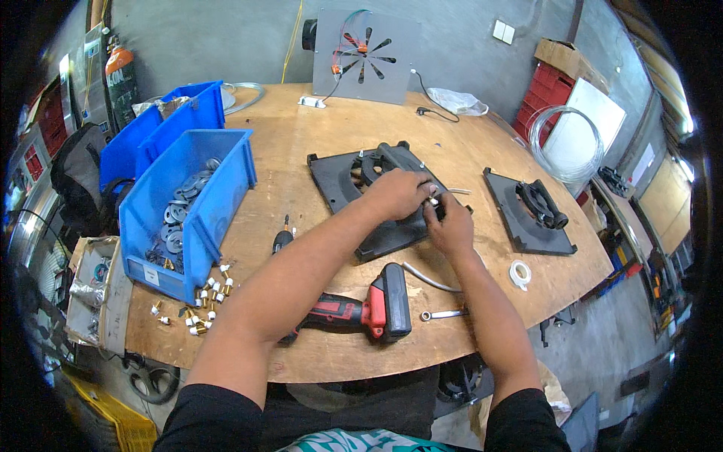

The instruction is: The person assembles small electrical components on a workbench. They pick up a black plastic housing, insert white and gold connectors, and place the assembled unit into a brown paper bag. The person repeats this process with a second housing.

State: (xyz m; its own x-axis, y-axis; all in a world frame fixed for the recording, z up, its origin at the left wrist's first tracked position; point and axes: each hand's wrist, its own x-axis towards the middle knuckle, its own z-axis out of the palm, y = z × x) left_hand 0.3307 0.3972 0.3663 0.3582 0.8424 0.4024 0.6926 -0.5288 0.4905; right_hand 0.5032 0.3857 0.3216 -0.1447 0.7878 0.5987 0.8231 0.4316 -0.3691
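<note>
My left hand (403, 194) and my right hand (453, 224) meet over the right side of a black square plate (384, 239) with a round burner-like assembly. Their fingertips pinch a small white-ended fitting (434, 201), mostly covered by the fingers. A short tube (459, 190) lies just beyond my right hand. Under my left forearm rests a red and black cordless drill (374, 307), its middle hidden. Near my right forearm are a bent grey hose (431, 283), a wrench (443, 314) and a roll of white tape (525, 282).
Left stands a blue bin (169, 280) of grey discs, with several white-ended brass fittings (213, 290) beside it. Another black plate (527, 239) lies at the right. At the back are a grey panel (399, 79), a plugged cord (440, 105) and a plastic bag (457, 102).
</note>
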